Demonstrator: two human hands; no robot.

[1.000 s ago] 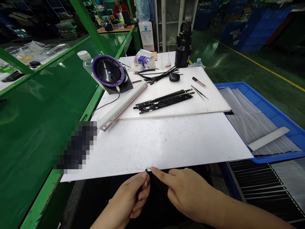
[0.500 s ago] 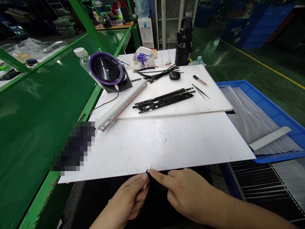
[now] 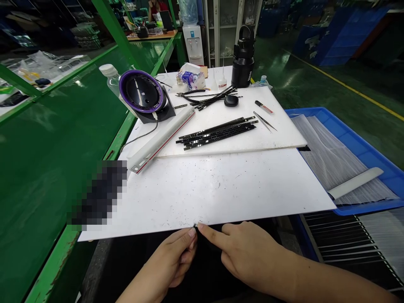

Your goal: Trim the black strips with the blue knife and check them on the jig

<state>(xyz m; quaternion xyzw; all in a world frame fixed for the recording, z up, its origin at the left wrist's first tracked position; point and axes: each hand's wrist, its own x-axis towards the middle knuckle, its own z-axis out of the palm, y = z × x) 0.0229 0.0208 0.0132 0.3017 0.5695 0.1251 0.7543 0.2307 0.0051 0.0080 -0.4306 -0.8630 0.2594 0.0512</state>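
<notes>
At the near edge of the white board (image 3: 227, 189), my left hand (image 3: 175, 256) is closed, thumb pressed against the curled fingers. A tiny dark piece (image 3: 195, 226) sticks out of this pinch; its kind is too small to make out. My right hand (image 3: 243, 252) points its index finger leftward, the tip at or against that piece. Its thumb stays apart from the index finger, and the other fingers are folded. Small dark specks lie scattered on the board just beyond both hands.
A foam slab (image 3: 277, 122) bears black strips (image 3: 217, 134), tweezers (image 3: 265, 121), pliers (image 3: 191, 97) and a black bottle (image 3: 243, 63). Left of it are a long white bar (image 3: 162, 141) and a purple-rimmed fan (image 3: 143, 92). A blue tray (image 3: 353, 210) stands at right.
The view has shifted very slightly. Both hands keep nearly the same pose, with the right fingertip still at the small dark piece.
</notes>
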